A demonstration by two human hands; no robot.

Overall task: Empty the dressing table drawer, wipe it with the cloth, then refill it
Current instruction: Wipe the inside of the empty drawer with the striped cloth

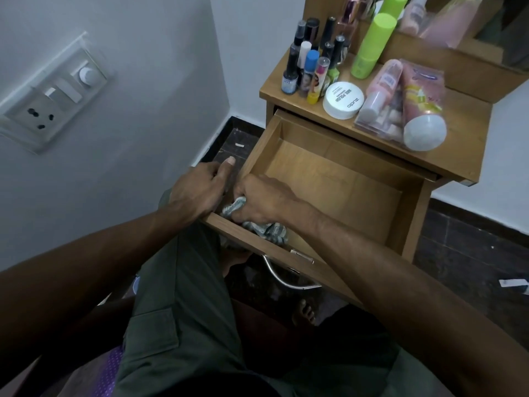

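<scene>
Wiping step: right hand point(263, 200) gripped cloth point(264, 229) in near-left corner of emptied drawer point(329, 179); left hand point(200, 187) clasped its side wall. Next likely needs refilling from desk point(446, 144).

I count: drawers, open point(337, 179) 1 | cloths point(257, 224) 1 | hands 2, left point(197, 190), right point(263, 202) | white round tubs point(343, 100) 1 | green cylinders point(372, 44) 1, its twin above being a mirror reflection | wall switch plates point(54, 93) 1 | small bottles point(312, 61) too crowded to number.
</scene>
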